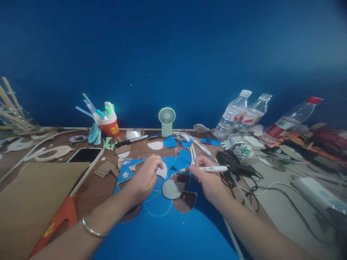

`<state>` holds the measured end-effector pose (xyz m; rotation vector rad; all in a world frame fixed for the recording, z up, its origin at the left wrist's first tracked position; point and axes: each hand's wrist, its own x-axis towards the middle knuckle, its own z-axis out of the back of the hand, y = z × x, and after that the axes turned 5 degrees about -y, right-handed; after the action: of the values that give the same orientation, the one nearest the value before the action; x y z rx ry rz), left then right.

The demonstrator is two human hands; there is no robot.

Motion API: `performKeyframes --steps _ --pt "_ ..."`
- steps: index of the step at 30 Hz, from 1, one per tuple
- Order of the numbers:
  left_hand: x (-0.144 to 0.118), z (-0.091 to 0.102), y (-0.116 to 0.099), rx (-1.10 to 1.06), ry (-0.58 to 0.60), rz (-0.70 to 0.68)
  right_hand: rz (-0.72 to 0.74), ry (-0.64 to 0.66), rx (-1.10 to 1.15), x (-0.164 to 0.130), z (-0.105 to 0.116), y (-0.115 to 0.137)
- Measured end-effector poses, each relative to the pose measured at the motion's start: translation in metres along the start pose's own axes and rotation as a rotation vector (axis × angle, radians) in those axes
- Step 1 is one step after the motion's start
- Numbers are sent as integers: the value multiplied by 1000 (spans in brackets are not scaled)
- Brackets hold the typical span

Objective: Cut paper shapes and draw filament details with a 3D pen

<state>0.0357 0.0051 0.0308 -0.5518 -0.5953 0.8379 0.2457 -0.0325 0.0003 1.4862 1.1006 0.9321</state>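
Note:
My left hand point(145, 177), a silver bangle on its wrist, has curled fingers closed at the edge of a white petal-shaped cut-out point(162, 172) over the blue sheet point(168, 238). Part of that piece is hidden behind the fingers. In my right hand point(207, 178) is a white acrylic marker point(214, 168), gripped near its tip, which points left toward the white piece. Pale curved outlines and petal-shaped holes mark the blue sheet. Another pale cut-out point(172, 189) lies on it, between the hands and nearer to me.
A small fan point(167, 121) stands against the wall, with a red cup of markers point(108, 126) to its left. Clear plastic bottles point(230, 115) stand at right near a black glue gun point(238, 168) and cables. Cardboard point(40, 198) and a phone point(84, 155) lie at left.

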Motion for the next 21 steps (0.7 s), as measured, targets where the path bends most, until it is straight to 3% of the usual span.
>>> performKeyframes --steps 6,16,21 --pt "1 -7 8 -81 7 170 -2 177 147 -3 2 2" --pt "2 -4 3 -45 19 184 -33 301 22 -7 -3 7" --pt "1 -6 6 -51 35 157 -48 304 7 -7 -3 7"
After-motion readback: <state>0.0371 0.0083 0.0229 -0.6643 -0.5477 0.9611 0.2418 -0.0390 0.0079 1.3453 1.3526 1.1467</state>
